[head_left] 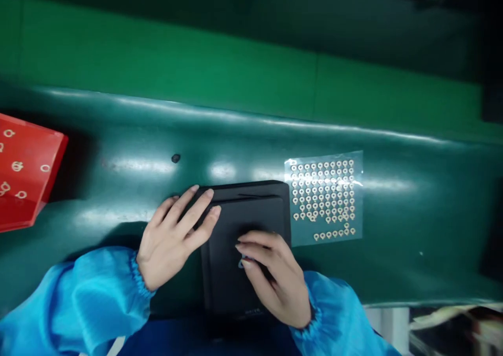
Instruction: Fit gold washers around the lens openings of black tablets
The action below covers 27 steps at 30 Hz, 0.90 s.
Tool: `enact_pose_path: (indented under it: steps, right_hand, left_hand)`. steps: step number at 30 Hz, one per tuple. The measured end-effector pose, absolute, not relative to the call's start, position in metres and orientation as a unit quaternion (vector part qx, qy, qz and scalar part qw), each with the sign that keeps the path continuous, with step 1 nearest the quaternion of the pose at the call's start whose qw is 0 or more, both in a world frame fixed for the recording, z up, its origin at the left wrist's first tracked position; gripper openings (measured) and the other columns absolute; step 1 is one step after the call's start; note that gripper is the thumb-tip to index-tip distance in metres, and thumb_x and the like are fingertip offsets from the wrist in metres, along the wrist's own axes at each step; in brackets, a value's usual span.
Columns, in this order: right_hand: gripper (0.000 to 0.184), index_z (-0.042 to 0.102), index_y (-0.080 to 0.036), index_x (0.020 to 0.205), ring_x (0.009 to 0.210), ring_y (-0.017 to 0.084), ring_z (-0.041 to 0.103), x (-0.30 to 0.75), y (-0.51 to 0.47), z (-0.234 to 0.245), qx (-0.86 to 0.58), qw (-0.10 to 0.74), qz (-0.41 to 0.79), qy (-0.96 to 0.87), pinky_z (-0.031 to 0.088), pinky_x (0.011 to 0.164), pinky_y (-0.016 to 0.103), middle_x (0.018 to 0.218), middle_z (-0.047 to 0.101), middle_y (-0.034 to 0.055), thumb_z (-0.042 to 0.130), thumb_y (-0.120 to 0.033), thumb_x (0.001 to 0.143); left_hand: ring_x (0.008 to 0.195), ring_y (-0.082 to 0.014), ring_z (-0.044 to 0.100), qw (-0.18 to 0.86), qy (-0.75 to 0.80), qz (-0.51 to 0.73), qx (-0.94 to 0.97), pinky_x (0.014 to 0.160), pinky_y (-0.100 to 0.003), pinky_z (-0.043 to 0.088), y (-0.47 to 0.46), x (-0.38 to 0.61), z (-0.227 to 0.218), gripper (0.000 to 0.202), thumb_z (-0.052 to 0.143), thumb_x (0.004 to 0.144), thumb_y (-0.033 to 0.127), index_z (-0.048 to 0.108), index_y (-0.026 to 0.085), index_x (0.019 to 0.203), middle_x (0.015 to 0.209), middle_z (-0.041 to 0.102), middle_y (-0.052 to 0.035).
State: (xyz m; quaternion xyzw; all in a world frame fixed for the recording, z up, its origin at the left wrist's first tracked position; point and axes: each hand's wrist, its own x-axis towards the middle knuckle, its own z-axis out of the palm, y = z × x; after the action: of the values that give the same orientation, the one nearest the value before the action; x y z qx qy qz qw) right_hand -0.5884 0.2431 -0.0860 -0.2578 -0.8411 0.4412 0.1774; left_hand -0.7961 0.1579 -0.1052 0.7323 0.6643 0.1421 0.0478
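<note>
A flat black rectangular case (243, 219) with a raised inner panel lies in front of me, small light lettering near its lower edge. My left hand (176, 235) rests over its upper left corner, fingers stretched and apart. Above the middle of the case, my right hand (275, 272) has thumb and fingers pinched on a small, pale ring-shaped sticker (241, 263), partly hidden by the fingertips. Just right of the case is a clear sheet (326, 230) bearing rows of similar ring-shaped stickers with little tabs. Some rows on it have gaps.
At the far left stands a red bin (35, 157) with several ring pieces on it. A small dark lump (175, 158) lies on the green table mat (129, 157) behind the case. The table's back edge meets a brighter green surface (176, 57). Blurred items sit at lower right.
</note>
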Motion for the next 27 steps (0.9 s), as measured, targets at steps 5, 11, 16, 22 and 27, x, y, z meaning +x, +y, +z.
enact_pose_path:
  steps: [5,11,16,22,27]
  right_hand:
    - [0.028,0.057,-0.022,0.112,0.096,0.023,0.059,-0.557,0.251,-0.084,-0.313,0.209,0.385,-0.843,0.052,0.078,0.036,0.107,0.058,0.0098,0.050,-0.008,0.089]
    - [0.046,0.042,-0.020,0.138,0.099,0.027,0.056,-0.495,0.225,-0.091,-0.435,0.083,0.315,-0.839,0.051,0.075,0.036,0.112,0.051,0.0124,0.052,-0.032,0.095]
    - [0.054,0.036,-0.024,0.143,0.084,0.020,0.055,-0.505,0.215,-0.097,-0.441,0.095,0.387,-0.805,0.054,0.073,0.033,0.103,0.050,0.0077,0.055,-0.034,0.094]
    - [0.052,0.038,-0.026,0.143,0.089,0.017,0.057,-0.520,0.215,-0.100,-0.413,0.161,0.555,-0.704,0.053,0.079,0.029,0.105,0.052,0.0059,0.054,-0.031,0.094]
    - [0.050,0.046,-0.025,0.130,0.111,0.021,0.057,-0.544,0.226,-0.100,-0.390,0.247,0.687,-0.561,0.049,0.093,0.034,0.121,0.056,0.0078,0.063,-0.046,0.088]
  left_hand:
    - [0.140,-0.0280,0.035,0.095,0.713,0.172,0.674,0.110,-0.046,0.035,0.124,-0.782,-0.108,0.064,0.042,0.085,-0.003,0.044,0.028,0.141,0.148,0.043,-0.0087]
    - [0.146,-0.0273,0.021,0.180,0.777,0.160,0.581,0.120,-0.048,0.011,0.067,-0.726,-0.108,0.062,0.044,0.091,0.021,0.025,0.015,0.150,0.151,0.037,-0.0135]
    - [0.146,-0.0284,0.021,0.235,0.802,0.227,0.500,0.118,-0.052,0.021,0.068,-0.705,-0.099,0.057,0.039,0.095,0.021,0.024,0.024,0.150,0.158,0.024,-0.0092]
    - [0.117,-0.0203,0.061,0.324,0.777,0.376,0.386,0.088,-0.026,0.058,0.060,-0.702,-0.072,0.060,0.037,0.098,0.029,0.013,0.027,0.153,0.143,0.050,-0.0082]
    - [0.093,-0.0202,0.071,0.343,0.762,0.473,0.280,0.077,-0.024,0.061,0.086,-0.702,-0.034,0.080,0.060,0.088,0.041,0.012,0.032,0.152,0.118,0.069,-0.0047]
